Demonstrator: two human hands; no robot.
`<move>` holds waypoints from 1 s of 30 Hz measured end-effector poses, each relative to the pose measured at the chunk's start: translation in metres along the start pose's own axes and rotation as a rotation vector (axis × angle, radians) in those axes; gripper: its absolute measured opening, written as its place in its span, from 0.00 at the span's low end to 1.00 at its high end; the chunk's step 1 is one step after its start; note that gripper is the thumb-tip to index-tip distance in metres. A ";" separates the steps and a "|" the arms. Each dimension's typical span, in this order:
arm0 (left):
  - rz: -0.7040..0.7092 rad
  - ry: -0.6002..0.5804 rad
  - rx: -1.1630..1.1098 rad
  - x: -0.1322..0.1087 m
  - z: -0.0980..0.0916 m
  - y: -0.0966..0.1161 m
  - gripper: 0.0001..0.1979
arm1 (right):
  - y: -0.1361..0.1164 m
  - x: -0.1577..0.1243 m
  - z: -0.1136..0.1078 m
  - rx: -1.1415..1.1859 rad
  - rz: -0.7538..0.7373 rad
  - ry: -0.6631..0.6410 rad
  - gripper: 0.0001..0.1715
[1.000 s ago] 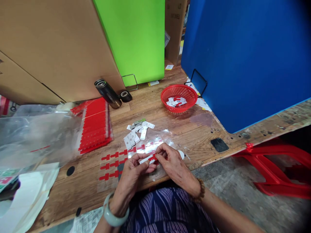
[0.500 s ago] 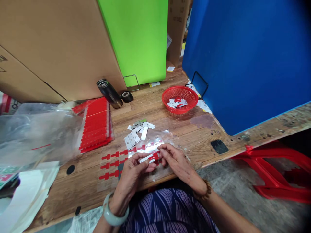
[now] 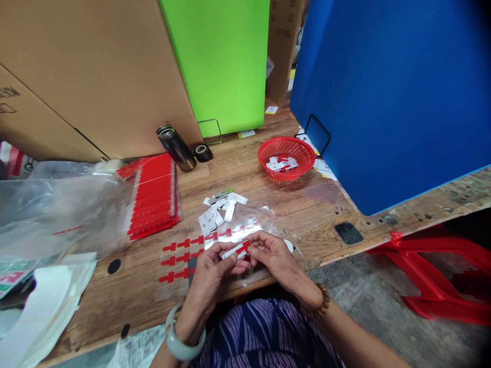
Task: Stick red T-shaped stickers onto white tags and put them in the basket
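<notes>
My left hand (image 3: 213,268) is closed on a small white rectangular piece (image 3: 231,252), thumb on top and fingers beneath. A red sticker (image 3: 243,249) covers the right end of the piece. My right hand (image 3: 276,255) pinches that red end between thumb and fingers. Under and left of my hands lies a clear sheet with rows of red T-shaped stickers (image 3: 168,262). Just beyond it is a loose pile of white pieces (image 3: 210,219), one of them partly green. Fingertips hide part of the piece.
A red basket (image 3: 287,176) holding similar pieces stands at the back right. A dark flask (image 3: 177,148) and its cap (image 3: 203,152) are near cardboard. Banded red sheets (image 3: 151,199) and plastic bags (image 3: 92,209) lie left. Green (image 3: 218,61) and blue panels (image 3: 383,102) rise behind.
My right hand has moved slightly left and its fingers have closed onto the red end of the white piece. My left hand keeps its hold. The view has shifted slightly.
</notes>
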State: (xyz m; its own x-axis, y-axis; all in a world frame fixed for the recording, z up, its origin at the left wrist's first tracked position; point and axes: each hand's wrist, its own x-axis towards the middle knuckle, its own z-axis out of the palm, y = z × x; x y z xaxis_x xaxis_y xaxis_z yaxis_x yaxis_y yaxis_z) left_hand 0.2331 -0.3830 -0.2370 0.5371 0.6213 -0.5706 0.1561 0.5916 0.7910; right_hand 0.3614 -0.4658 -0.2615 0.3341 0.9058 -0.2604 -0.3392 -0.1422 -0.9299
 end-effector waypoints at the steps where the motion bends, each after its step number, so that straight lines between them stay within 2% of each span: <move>1: -0.002 -0.005 0.009 0.000 0.000 0.000 0.20 | 0.000 0.000 0.000 -0.006 0.000 0.003 0.11; 9: 0.011 -0.027 0.066 -0.001 -0.002 0.000 0.19 | 0.006 0.003 -0.002 0.020 0.024 0.034 0.10; 16: 0.002 -0.015 0.033 -0.001 0.000 0.002 0.21 | 0.006 0.005 0.000 0.128 0.032 -0.026 0.20; 24: 0.038 -0.017 0.127 -0.003 0.000 0.000 0.19 | -0.004 0.005 -0.005 -0.111 0.011 -0.055 0.17; 30: 0.034 -0.090 0.184 -0.006 0.002 0.004 0.13 | -0.003 0.009 -0.014 -0.135 0.102 -0.193 0.19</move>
State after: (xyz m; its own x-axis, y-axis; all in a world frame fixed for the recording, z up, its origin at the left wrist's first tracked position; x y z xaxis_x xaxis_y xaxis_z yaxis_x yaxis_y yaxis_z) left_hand 0.2322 -0.3853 -0.2295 0.6153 0.5857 -0.5276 0.2808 0.4625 0.8410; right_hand 0.3782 -0.4627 -0.2649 0.1259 0.9415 -0.3127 -0.2383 -0.2773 -0.9308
